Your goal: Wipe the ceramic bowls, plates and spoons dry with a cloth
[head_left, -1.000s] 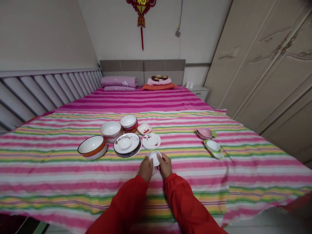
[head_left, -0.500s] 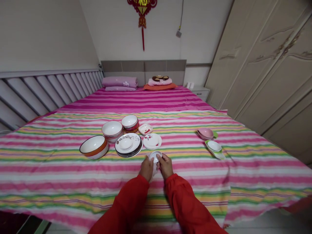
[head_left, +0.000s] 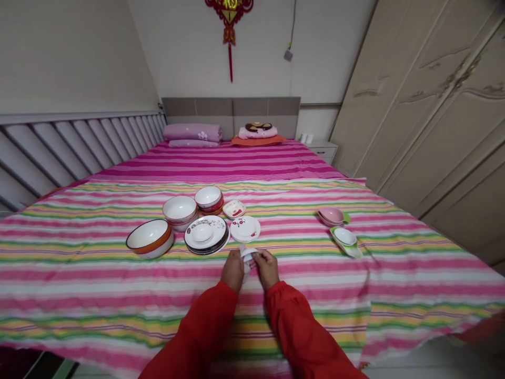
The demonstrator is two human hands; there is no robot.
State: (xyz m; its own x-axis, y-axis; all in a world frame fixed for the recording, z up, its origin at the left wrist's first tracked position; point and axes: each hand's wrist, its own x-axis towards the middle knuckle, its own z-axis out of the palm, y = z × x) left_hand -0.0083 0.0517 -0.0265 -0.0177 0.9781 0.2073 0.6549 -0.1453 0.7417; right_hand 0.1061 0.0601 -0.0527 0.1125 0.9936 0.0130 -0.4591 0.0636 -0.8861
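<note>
A small white dish [head_left: 250, 252] is held between my two hands over the striped cloth, tilted and blurred a little. My right hand [head_left: 267, 267] is closed on its right edge. In my left hand [head_left: 232, 269], closed at the dish's left side, is a thin white wipe [head_left: 246, 271], which hangs below and pokes up at the rim. Just beyond my hands lie flowered small plates [head_left: 244, 228]. To their left stands a stack of dark-rimmed plates [head_left: 224, 240] with small white dishes [head_left: 202, 232] on top.
Several bowls [head_left: 150, 238] stand at the left, and a square dish [head_left: 234, 209] sits behind the small plates. On the right are pink bowls [head_left: 331, 215] and a white bowl [head_left: 344, 236] on a green leaf-shaped dish [head_left: 354, 251]. A striped cloth [head_left: 307, 295] covers the bed.
The small dish has tipped from facing up to a steeper tilt. The white wipe now shows above its left rim, and my left hand has turned and moved slightly left.
</note>
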